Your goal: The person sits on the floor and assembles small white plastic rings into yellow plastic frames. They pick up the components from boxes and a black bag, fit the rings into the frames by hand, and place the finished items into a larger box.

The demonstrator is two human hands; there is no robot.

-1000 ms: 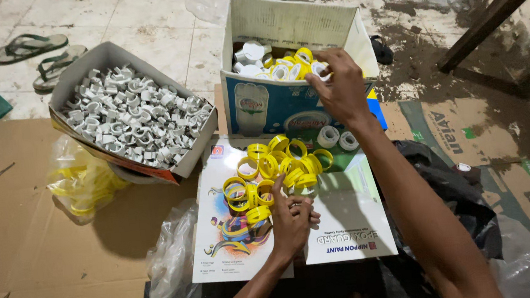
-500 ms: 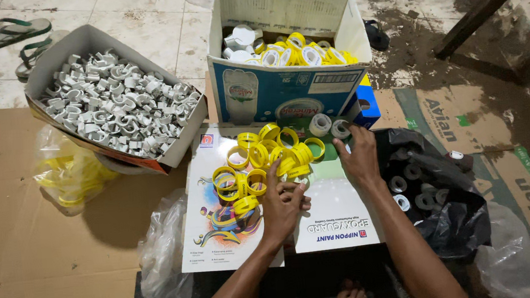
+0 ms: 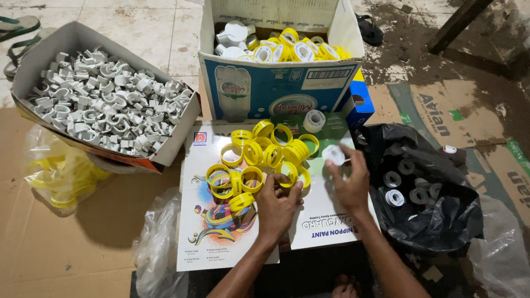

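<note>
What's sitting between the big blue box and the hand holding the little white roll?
In the head view, one white tape roll lies between the blue box and the right hand, on the printed cardboard sheet.

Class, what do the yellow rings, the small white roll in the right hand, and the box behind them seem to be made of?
Yellow rings: probably plastic, smooth and slightly glossy, uniform in colour. White roll in the right hand: looks like thin tape wound on a spool, matt white; uncertain. Box: printed cardboard, with brown raw edges at its flaps.

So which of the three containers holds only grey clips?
The open carton at far left, tipped and full of grey clips; the blue box holds yellow-white rolls, the black bag loose rolls.
</note>
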